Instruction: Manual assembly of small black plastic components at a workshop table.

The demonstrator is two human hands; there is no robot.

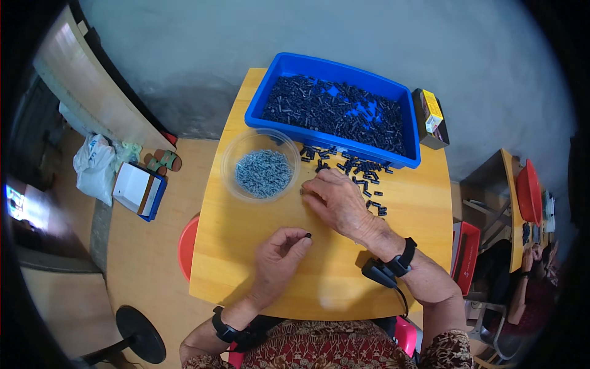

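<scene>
Fingers (pixel 300 241) pinch a black part (pixel 308 235) (screw bowl (pixel 260 165) near).

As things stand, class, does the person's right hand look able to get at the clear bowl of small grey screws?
Probably yes: the right hand rests on the wooden table just beside the clear bowl, with bare tabletop between them and nothing covering the open top.

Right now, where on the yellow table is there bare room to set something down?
Bare: the near strip of the table below both hands, and its right side beyond the right hand. Crowded: the far end, with blue bin, clear bowl and loose black pieces.
</scene>
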